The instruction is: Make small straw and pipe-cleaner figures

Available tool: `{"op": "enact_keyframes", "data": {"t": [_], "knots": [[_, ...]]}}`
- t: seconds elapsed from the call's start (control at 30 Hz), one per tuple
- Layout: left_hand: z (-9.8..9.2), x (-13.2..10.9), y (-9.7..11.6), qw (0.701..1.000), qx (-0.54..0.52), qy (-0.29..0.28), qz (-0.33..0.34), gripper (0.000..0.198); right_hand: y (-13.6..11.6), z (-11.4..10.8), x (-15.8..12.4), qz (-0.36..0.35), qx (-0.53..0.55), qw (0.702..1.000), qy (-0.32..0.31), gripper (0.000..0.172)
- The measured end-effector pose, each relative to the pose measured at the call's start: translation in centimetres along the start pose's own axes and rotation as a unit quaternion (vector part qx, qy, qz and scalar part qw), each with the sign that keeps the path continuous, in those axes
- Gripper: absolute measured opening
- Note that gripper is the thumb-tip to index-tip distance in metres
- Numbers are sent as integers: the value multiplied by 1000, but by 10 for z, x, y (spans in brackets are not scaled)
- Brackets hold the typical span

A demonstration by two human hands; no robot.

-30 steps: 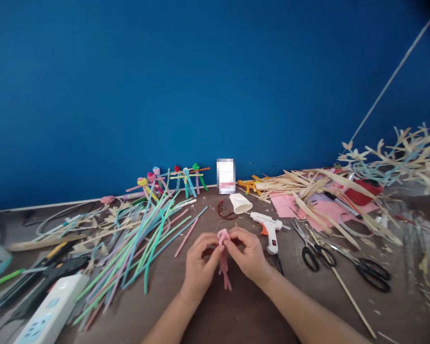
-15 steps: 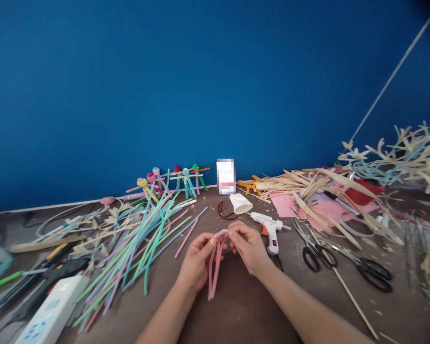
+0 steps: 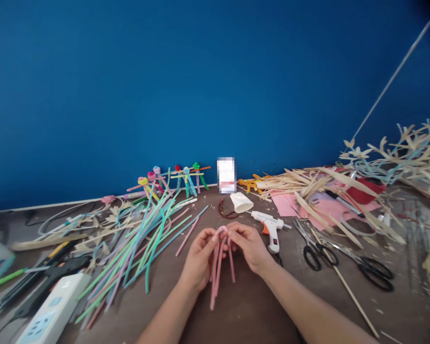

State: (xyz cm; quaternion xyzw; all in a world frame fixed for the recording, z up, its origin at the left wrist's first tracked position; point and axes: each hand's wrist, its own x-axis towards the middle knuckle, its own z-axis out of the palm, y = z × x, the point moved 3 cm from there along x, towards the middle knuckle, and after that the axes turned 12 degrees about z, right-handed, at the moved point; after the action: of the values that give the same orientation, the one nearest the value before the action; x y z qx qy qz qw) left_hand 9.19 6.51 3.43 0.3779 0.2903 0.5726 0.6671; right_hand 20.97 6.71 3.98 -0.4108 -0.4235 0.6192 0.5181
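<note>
Pink pipe cleaners (image 3: 218,274) are bent over in an arch at the top, with their long ends hanging down above the table. My left hand (image 3: 199,258) pinches them on the left side of the bend between thumb and fingers. On the other side of the arch, my right hand (image 3: 249,246) is closed on the same pipe cleaners, one strand dangling beside its fingertips. A loose pink pipe cleaner (image 3: 187,236) lies on the table left of my hands. Just beyond my right hand is a white glue gun (image 3: 272,229) with an orange trigger.
Many coloured pipe cleaners (image 3: 139,253) lie at left, near a white power strip (image 3: 53,308). Small pipe-cleaner figures (image 3: 188,179) stand by the blue wall (image 3: 215,86). Two pairs of scissors (image 3: 374,272) lie at right, below pale dried strips (image 3: 308,188) and pink sheets (image 3: 283,203).
The pink strands have swung: one end now hangs free by my right hand, and the others reach lower. The bend looks rounder. Both hands stay in nearly the same place.
</note>
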Motion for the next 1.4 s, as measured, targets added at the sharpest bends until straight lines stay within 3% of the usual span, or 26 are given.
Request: {"op": "enact_keyframes", "data": {"t": [0.37, 0.6, 0.83, 0.97, 1.13, 1.23, 1.4], "knots": [[4, -6, -10, 981, 176, -83, -17, 33, 2, 1, 0, 39, 43, 998, -12, 12], [3, -7, -11, 981, 164, -98, -38, 28, -2, 1, -1, 4, 25, 1000, 7, 12], [2, -5, -7, 981, 172, -92, -2, 22, 1, 2, -1, 23, 31, 999, 12, 14], [3, -5, -8, 983, 156, -94, -15, 24, 2, 1, -2, 21, 41, 999, 14, 15], [4, -5, -7, 984, 149, -99, -9, 24, 2, 5, -4, 21, 60, 997, -48, 23], [4, -6, -5, 982, 160, -99, 1, 25, 2, 7, -5, 19, 22, 997, -72, 29], [8, -9, -2, 979, 172, -101, 26, 26, -5, 5, -6, -39, -83, 995, -45, 19]]}}
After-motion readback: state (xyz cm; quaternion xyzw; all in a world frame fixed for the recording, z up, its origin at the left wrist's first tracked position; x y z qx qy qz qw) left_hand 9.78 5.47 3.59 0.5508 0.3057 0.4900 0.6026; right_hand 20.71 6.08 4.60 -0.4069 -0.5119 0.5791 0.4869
